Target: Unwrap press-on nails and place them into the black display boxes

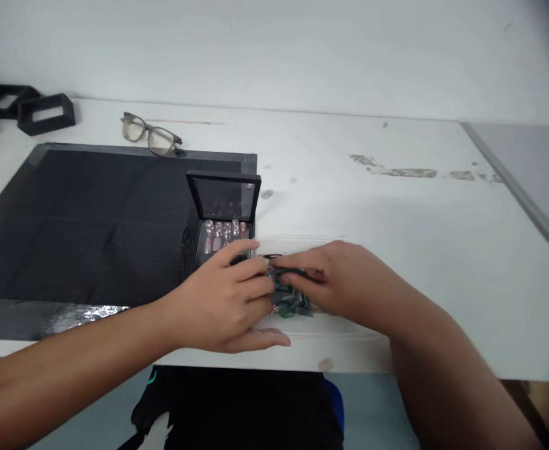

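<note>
A small black box (223,206) stands open at the right edge of a dark mat (87,225), its lid upright, with rows of pink and silvery press-on nails (222,232) inside. In front of it my left hand (222,300) and my right hand (335,281) meet over a clear plastic bag (297,245) holding several dark green nail tips (289,305). Both hands pinch the bag near its top, fingertips touching. Much of the bag is hidden under my hands.
A pair of glasses (150,134) lies at the mat's far edge. Two black frames (44,114) sit at the far left. The white table (396,212) has scuffed patches at the right; a grey surface (531,169) adjoins it. Foil tape (68,315) edges the mat's front.
</note>
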Motion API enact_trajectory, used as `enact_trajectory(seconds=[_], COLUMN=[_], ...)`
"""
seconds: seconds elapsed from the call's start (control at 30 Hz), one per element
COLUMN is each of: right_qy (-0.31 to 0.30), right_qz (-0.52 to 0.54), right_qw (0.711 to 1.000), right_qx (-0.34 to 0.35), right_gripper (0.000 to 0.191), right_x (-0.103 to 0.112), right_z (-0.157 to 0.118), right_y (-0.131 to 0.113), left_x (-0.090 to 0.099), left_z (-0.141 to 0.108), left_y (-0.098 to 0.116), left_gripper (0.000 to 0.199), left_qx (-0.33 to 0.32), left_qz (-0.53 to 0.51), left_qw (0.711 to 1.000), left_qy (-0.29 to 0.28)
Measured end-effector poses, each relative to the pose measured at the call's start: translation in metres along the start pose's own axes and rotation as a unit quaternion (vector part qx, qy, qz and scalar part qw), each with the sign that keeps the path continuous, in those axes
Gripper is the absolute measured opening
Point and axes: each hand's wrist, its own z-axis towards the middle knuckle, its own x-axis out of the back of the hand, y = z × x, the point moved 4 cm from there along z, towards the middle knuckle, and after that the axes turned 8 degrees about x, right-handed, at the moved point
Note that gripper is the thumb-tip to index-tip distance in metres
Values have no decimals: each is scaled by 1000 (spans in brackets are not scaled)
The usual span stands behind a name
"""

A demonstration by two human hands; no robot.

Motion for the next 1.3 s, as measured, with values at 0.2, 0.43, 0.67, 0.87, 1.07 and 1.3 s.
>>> enact_trajectory(seconds=[0.2, 0.43, 0.67, 0.87, 1.07, 1.3], right_qy=[-4, -19, -32, -44, -46, -50], right_qz=[-25, -16, -112, -139, -150, -78], right_qw=[1000, 999, 993, 989, 987, 996], right_qx=[13, 22, 14, 19, 23, 11], right_gripper=[26, 20, 18, 19, 15, 13], right_x=[1, -3, -2, -2, -9, -5], right_z=[2, 2, 1, 1, -1, -4], right_y=[-1, -4, -5, -9, -11, -4], left_x=[-1, 2, 1, 1, 2, 3], left_z=[0, 0, -1, 0, 2, -3], left_y=[-3, -5, -9, -11, -11, -14], left_gripper=[40, 36, 32, 32, 34, 29], left_qx=[7, 5, -14, -24, -20, -24], left_qz=[-7, -8, -7, -12, -14, -3], left_qw=[1000, 1000, 999, 999, 999, 998], left_qy=[-7, -25, -30, -35, -39, -49])
